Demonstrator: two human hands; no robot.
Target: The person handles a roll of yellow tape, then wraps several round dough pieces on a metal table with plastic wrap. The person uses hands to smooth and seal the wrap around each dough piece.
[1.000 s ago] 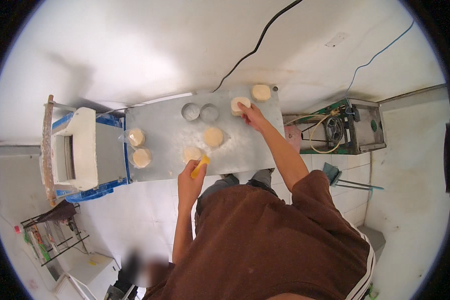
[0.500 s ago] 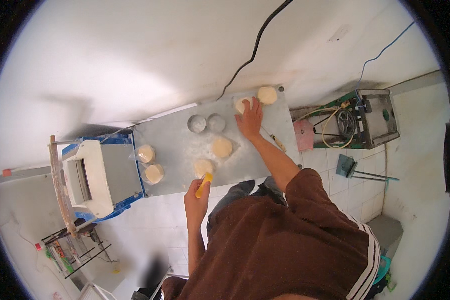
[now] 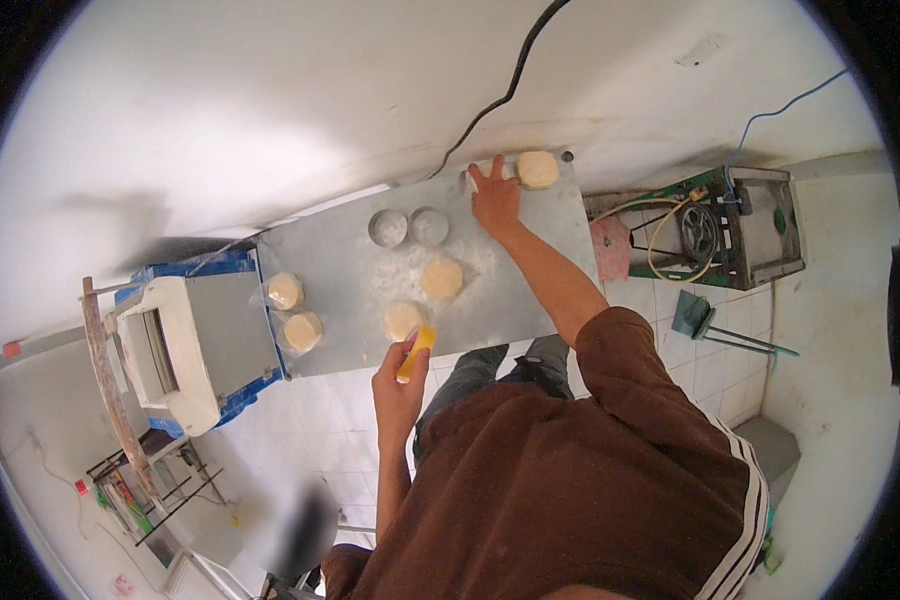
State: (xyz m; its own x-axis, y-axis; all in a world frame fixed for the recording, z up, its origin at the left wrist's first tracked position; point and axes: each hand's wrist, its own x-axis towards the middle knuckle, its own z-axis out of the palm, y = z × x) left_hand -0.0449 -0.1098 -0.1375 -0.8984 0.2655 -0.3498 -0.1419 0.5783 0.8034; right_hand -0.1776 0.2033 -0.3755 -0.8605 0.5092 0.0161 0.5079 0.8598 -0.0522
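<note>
My left hand (image 3: 400, 378) is closed around a small yellow scraper-like piece (image 3: 417, 354), its exact kind unclear. It is at the table's near edge, close beside a round pale dough piece (image 3: 404, 320). Another dough round (image 3: 443, 279) sits farther in on flour dust. At the far edge, my right hand (image 3: 495, 200) lies spread over a pale round (image 3: 478, 178), mostly hidden beneath it. Just right of those fingers is one more dough round (image 3: 537, 170).
Two metal rings (image 3: 408, 228) stand mid-table. Two dough rounds (image 3: 294, 312) in clear plastic lie at the left end, next to a white-and-blue machine (image 3: 190, 345). A green-framed machine (image 3: 715, 230) with a wheel stands right. A dustpan (image 3: 692, 314) rests on the floor.
My right hand has shifted left over the far pale round, covering more of it. My left hand has turned the yellow piece and brought it nearer the front dough round. The view has moved slightly.
</note>
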